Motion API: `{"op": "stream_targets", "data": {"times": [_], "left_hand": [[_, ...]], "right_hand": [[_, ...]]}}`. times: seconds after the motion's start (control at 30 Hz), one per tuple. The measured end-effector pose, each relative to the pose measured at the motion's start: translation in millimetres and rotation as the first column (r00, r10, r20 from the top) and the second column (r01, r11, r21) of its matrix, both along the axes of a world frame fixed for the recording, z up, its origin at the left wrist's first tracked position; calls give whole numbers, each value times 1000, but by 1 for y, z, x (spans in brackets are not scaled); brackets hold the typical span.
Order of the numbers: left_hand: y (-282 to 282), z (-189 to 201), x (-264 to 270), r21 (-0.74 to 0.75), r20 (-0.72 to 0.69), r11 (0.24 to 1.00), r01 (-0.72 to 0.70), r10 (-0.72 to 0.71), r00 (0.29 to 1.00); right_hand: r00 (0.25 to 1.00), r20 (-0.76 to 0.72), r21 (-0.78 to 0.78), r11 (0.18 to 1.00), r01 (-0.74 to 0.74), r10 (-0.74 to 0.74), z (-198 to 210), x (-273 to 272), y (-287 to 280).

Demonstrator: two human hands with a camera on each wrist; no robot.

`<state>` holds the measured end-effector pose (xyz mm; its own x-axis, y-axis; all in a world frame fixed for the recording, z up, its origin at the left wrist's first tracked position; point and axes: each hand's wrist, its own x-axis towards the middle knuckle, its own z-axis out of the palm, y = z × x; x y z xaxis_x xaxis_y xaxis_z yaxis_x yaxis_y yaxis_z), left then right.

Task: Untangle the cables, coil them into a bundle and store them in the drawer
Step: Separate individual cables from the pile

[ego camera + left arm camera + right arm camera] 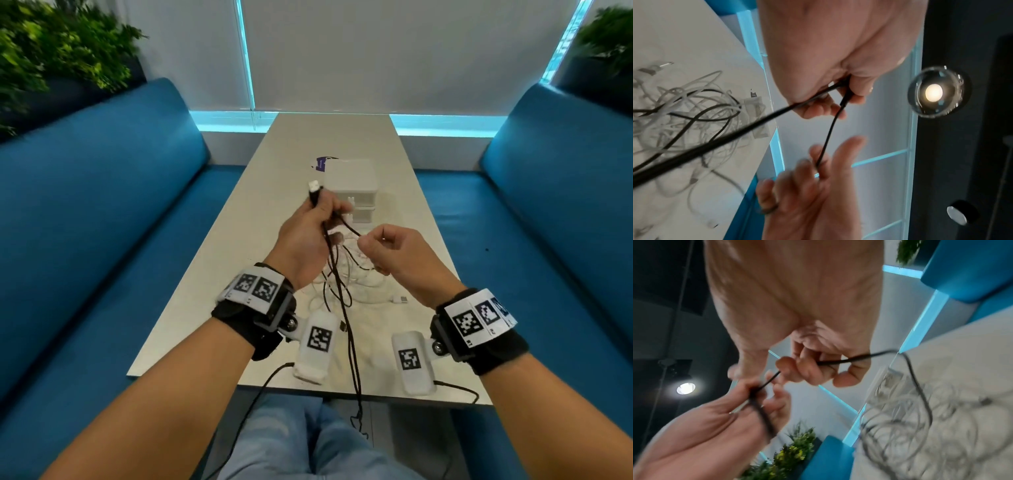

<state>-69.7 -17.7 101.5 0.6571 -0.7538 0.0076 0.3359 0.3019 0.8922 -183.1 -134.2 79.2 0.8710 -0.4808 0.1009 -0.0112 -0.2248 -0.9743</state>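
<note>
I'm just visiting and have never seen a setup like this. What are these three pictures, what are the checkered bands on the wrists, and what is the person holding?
No machine here: a person is working with bare hands, wearing three cameras. The wide picture comes from a camera on the head, looking down at both arms. The other two come from cameras strapped to the wrists, looking along each hand. The checkered bands are part of those wrist straps.

The left hand holds a black cable near its USB plug, which sticks up above the fist. The right hand pinches the same black cable a little further along; the left wrist picture shows it running between the two hands.

On the pale table lies a tangle of white cables with black loops mixed in. Behind it stands a small white drawer unit, its drawers apparently closed.
</note>
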Motion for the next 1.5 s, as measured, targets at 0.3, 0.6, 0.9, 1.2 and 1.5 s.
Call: {"op": "stream_targets", "data": {"times": [0.3,0.6,0.9,1.2,1.5], "left_hand": [[26,47,16,-218,-160,975,-50,15,987],[18,11,10,112,29,993,26,-29,999],[-14,-19,-2,216,382,967,-133,41,923],[-13,-54,15,475,478,860,-184,-77,875],[17,-49,23,405,410,903,-146,-36,911]], "right_hand": [[895,-311,-509,851,127,-319,-59,13,-65],[933,-270,-373,919,128,-239,-13,31,-62],[998,33,-222,973,66,-60,38,25,-28],[936,340,-12,995,102,-92,68,30,-14],[855,-513,-419,847,-327,76,-46,36,-14]]}}
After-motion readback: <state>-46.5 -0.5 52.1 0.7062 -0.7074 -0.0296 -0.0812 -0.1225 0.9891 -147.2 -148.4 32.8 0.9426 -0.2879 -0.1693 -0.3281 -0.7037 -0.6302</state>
